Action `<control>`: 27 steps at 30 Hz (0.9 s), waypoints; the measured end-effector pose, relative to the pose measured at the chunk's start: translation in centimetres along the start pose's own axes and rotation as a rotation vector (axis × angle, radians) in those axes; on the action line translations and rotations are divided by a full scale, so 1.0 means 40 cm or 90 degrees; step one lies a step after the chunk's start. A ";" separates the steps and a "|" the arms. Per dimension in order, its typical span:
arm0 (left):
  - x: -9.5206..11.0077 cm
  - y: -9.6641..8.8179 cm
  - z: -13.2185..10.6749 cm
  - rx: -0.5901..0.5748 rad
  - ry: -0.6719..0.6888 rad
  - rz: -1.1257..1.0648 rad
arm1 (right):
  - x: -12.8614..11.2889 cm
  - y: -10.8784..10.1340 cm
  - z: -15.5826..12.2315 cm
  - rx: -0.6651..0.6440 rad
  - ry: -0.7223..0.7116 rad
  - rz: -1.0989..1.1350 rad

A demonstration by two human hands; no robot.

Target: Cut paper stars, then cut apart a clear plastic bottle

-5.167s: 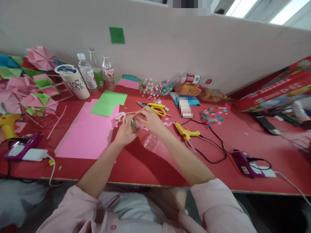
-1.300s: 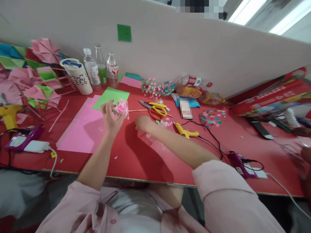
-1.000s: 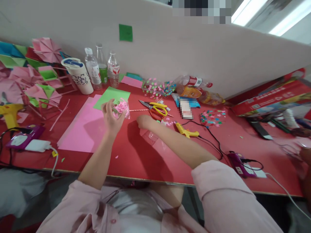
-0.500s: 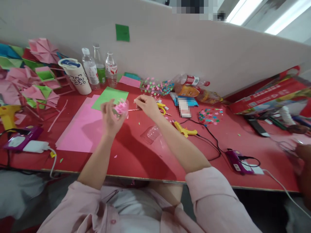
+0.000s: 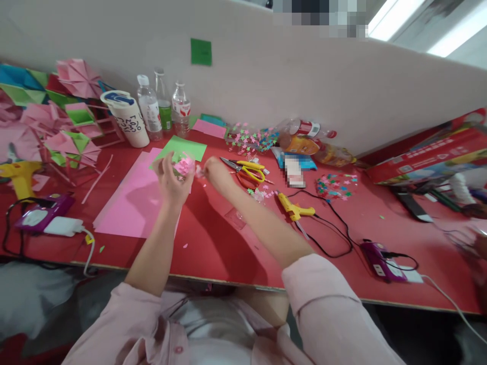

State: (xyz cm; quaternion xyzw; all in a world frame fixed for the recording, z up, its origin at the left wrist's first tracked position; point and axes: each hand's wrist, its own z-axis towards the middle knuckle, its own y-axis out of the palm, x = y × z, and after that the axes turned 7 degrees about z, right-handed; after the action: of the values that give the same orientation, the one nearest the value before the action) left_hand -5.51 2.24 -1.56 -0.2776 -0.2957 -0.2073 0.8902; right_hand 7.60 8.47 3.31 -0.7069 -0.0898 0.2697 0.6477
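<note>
In my left hand (image 5: 173, 185) is a small clear plastic piece with a clump of pink paper bits (image 5: 184, 165), some green showing below; my fingers are wrapped round its side. Close on its right is my right hand (image 5: 216, 173), curled with the fingertips turned away, at the edge of the clear plastic. Whatever it pinches is hidden. Both hands are above the red table (image 5: 213, 253). Under the left hand lie pink paper sheets (image 5: 129, 208) and a green sheet (image 5: 190, 148). Scissors with yellow handles (image 5: 251, 175) lie just beyond my right wrist.
A yellow glue gun (image 5: 297, 209) with a black cord lies right of my forearm; another glue gun (image 5: 23, 177) is at far left. Bottles (image 5: 152, 116), a cup (image 5: 129, 124) and folded paper shapes (image 5: 76, 147) stand at the back left. Paper stars (image 5: 337, 186) lie at right.
My right hand has moved slightly left, towards the plastic piece, and has turned so its fingers point away. The scissors and some stars behind it now show more. The view has shifted a little.
</note>
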 end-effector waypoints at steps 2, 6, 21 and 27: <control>0.010 0.002 -0.008 -0.052 0.021 0.003 | 0.021 -0.052 -0.019 0.097 0.000 0.004; 0.039 0.010 -0.034 -0.179 0.097 -0.002 | 0.014 -0.111 -0.076 0.176 -0.144 0.065; 0.072 0.020 -0.057 -0.202 0.218 -0.056 | 0.000 -0.087 -0.188 -0.041 -0.292 -0.030; 0.059 0.026 -0.059 -0.236 0.178 -0.061 | 0.008 -0.081 -0.230 0.155 -0.276 0.002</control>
State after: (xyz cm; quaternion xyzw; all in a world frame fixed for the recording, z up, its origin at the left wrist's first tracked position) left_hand -2.24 1.11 -2.03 -0.3904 -0.1395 -0.3367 0.8454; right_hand 13.18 1.12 6.49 -0.5495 -0.1928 0.4247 0.6931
